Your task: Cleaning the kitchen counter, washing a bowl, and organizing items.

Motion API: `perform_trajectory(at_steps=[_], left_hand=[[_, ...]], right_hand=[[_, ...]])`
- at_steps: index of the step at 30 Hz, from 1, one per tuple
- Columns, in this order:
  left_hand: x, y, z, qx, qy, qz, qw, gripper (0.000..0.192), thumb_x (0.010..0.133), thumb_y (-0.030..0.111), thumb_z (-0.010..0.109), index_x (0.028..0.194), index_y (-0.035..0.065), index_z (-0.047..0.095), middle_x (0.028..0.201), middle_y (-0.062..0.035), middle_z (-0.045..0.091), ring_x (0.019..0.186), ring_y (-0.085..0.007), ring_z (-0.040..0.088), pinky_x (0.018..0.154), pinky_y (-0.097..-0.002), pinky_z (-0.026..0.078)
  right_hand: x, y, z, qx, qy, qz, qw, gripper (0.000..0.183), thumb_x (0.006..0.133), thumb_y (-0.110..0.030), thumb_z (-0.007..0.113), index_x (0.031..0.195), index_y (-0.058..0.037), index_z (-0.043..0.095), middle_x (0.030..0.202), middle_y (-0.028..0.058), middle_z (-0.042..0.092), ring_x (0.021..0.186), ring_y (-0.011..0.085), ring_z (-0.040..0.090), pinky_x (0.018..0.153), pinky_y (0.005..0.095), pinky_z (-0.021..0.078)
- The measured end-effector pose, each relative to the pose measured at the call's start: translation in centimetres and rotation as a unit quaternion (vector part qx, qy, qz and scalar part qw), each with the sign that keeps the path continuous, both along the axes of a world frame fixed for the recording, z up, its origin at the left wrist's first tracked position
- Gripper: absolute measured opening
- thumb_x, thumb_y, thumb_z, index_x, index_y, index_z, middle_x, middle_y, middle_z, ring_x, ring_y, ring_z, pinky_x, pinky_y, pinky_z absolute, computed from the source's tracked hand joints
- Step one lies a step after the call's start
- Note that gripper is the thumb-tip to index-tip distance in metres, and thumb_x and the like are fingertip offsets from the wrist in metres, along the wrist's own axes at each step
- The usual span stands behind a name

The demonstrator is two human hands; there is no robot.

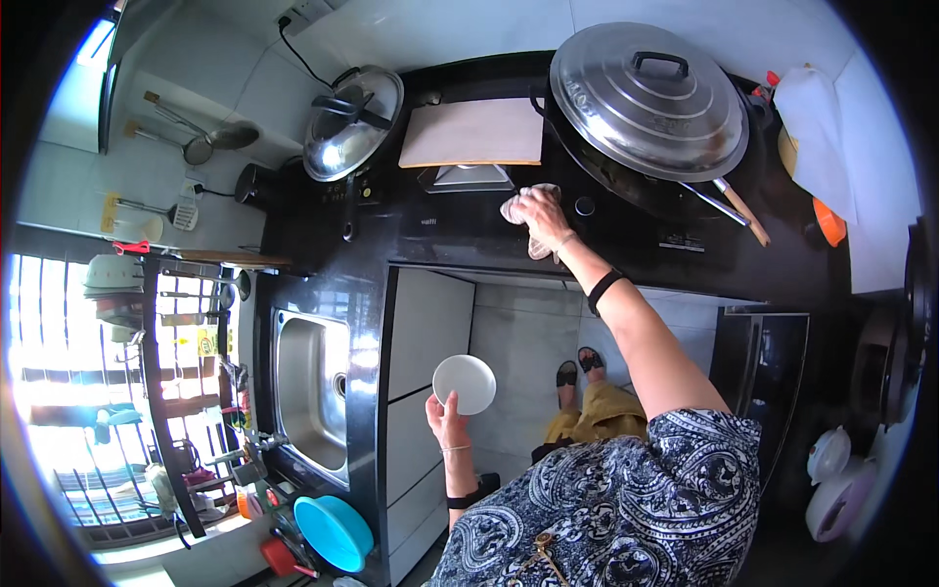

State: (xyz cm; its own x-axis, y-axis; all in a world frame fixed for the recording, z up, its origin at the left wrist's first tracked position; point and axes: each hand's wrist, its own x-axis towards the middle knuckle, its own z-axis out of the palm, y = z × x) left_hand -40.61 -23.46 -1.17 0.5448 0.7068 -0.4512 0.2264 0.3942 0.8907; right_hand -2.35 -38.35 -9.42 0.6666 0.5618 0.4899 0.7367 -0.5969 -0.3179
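My left hand point(447, 420) holds a small white dish point(465, 384) by its rim, thumb on top, over the floor beside the cabinet fronts. My right hand point(541, 216) presses a checked cloth point(540, 246) onto the black glass cooktop point(469, 229), near a round knob point(585, 206). Just beyond the cloth, a pale board point(473, 133) lies over part of a metal-framed item point(470, 178). A large wok with a domed metal lid point(649, 103) stands to the right of that board.
A lidded pan point(353, 125) stands at the back left. The steel sink point(312, 392) is set in the left counter, with a turquoise basin point(334, 533) close by. A wooden handle point(742, 213) juts out from the wok. An orange bowl point(829, 221) is at the right. Utensils hang on the left wall.
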Motion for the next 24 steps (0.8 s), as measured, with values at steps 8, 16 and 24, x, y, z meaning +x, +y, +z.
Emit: perform_trajectory(at_steps=[8,16,24], left_hand=[[-0.3,1.9,-0.9,-0.004,0.013,0.012,1.000,0.039,0.076,0.017,0.063,0.108,0.0068,0.042,0.096,-0.0056,0.053,0.088,-0.0176,0.053,0.067,-0.0337,0.049],[-0.4,3.0,-2.8,-0.034,0.013,-0.031,0.999,0.042,0.076,0.016,0.064,0.110,0.0065,0.041,0.099,-0.0067,0.052,0.090,-0.0192,0.053,0.066,-0.0345,0.049],[1.5,2.4,-4.3,0.001,0.044,-0.131,0.990,0.046,0.074,0.015,0.065,0.112,0.0057,0.040,0.097,-0.0099,0.052,0.086,-0.0223,0.056,0.063,-0.0386,0.052]], right_hand=[[-6.7,-3.6,0.7,-0.032,0.000,0.027,0.999,0.035,0.079,-0.015,0.042,0.114,-0.0103,0.048,0.118,0.0084,0.048,0.118,0.0248,0.036,0.103,0.0392,0.0221],[-11.8,-24.2,0.3,-0.068,0.051,-0.216,0.973,0.040,0.073,-0.003,0.049,0.112,-0.0129,0.051,0.120,0.0051,0.049,0.118,0.0221,0.039,0.102,0.0422,0.0229],[-12.5,-18.6,1.8,0.067,-0.014,-0.265,0.962,0.025,0.060,-0.014,0.063,0.085,-0.0132,0.057,0.095,0.0098,0.051,0.100,0.0317,0.044,0.085,0.0456,0.0363]])
